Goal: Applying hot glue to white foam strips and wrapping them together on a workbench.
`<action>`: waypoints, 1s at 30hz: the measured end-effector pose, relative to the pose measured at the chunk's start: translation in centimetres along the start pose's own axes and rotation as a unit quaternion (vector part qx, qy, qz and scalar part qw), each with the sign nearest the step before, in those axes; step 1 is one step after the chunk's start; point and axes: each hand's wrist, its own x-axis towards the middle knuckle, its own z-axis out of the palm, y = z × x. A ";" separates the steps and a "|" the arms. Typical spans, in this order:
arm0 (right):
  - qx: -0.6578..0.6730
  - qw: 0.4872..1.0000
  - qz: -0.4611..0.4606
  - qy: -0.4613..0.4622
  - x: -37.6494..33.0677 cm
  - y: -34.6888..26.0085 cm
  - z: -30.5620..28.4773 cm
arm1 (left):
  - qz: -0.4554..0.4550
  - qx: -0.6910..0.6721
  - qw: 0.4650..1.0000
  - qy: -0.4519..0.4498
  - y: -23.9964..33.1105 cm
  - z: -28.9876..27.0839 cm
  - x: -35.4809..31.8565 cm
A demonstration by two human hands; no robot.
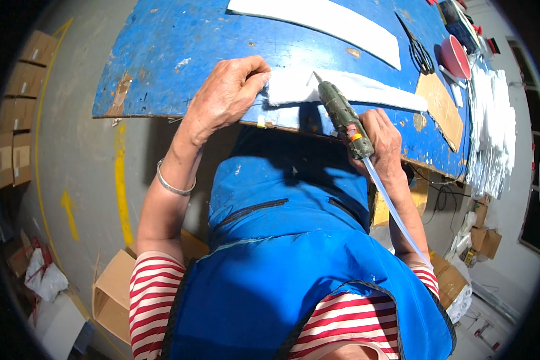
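My right hand point(382, 141) is wrapped round a dark green glue gun point(341, 114). A long translucent glue stick point(393, 207) sticks out of its back end and runs down along my forearm. The gun's nozzle points away from me, over a soft white padding strip point(366, 90) near the table's front edge. At the strip's left end, my left hand point(231, 90) is closed, with thumb and forefinger pinched at its edge. The fingertips partly hide what lies between them.
The blue worn table point(180, 42) also bears a second white strip point(330, 27), black scissors point(419, 51), a cardboard piece point(441, 111) and a pink bowl point(456, 57). White strips point(492, 132) hang in a bundle at the right. Cardboard boxes point(24, 114) are stacked at the far left.
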 end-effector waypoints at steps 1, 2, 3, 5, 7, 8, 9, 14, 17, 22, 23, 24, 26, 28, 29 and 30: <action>0.000 1.000 0.005 -0.003 0.1 0.0 0.0 | -0.006 -0.001 1.000 -0.007 -0.1 0.0 0.0; 0.001 1.000 -0.002 -0.003 0.1 -0.1 0.0 | -0.010 0.001 1.000 -0.013 -0.2 0.0 0.0; 0.001 1.000 -0.004 -0.004 0.2 -0.1 0.0 | -0.013 -0.003 1.000 -0.013 -0.2 0.0 0.0; 0.001 1.000 -0.006 -0.005 0.3 -0.2 0.1 | -0.008 -0.005 1.000 -0.017 -0.4 0.0 0.0; 0.006 1.000 -0.001 -0.007 0.3 -0.3 0.1 | -0.012 -0.010 1.000 -0.017 -0.5 0.0 -0.1; 0.006 1.000 -0.008 -0.006 0.4 -0.4 0.1 | -0.007 -0.012 1.000 -0.015 -0.6 0.0 0.0; 0.007 1.000 -0.010 -0.007 0.4 -0.4 0.1 | -0.010 -0.014 1.000 -0.016 -0.6 0.0 0.0; 0.011 1.000 -0.018 -0.009 0.7 -0.5 0.1 | -0.005 -0.012 1.000 -0.015 -0.6 0.1 0.0; 0.007 1.000 -0.019 -0.011 0.8 -0.6 0.1 | -0.008 -0.016 1.000 -0.015 -0.6 0.1 0.0; 0.009 1.000 -0.012 -0.016 0.9 -0.8 0.0 | -0.019 -0.020 0.999 -0.019 -0.6 0.2 0.1; 0.010 1.000 -0.019 -0.016 1.0 -0.8 0.0 | -0.016 -0.018 1.000 -0.018 -0.7 0.2 0.2; 0.010 0.999 -0.026 -0.016 1.0 -0.8 0.0 | -0.018 -0.020 0.999 -0.019 -0.7 0.3 0.2; 0.009 0.999 -0.034 -0.016 1.1 -0.8 0.0 | -0.009 -0.021 1.000 -0.002 -0.7 0.4 0.2; 0.001 0.999 -0.035 -0.015 1.1 -0.9 0.1 | -0.009 -0.020 1.000 -0.001 -0.8 0.4 0.2; 0.004 0.999 -0.042 -0.015 1.1 -0.9 0.1 | -0.007 -0.022 1.000 -0.001 -0.8 0.4 0.3; 0.002 0.999 -0.044 -0.016 1.1 -0.9 0.2 | -0.010 -0.019 1.000 -0.001 -0.9 0.3 0.3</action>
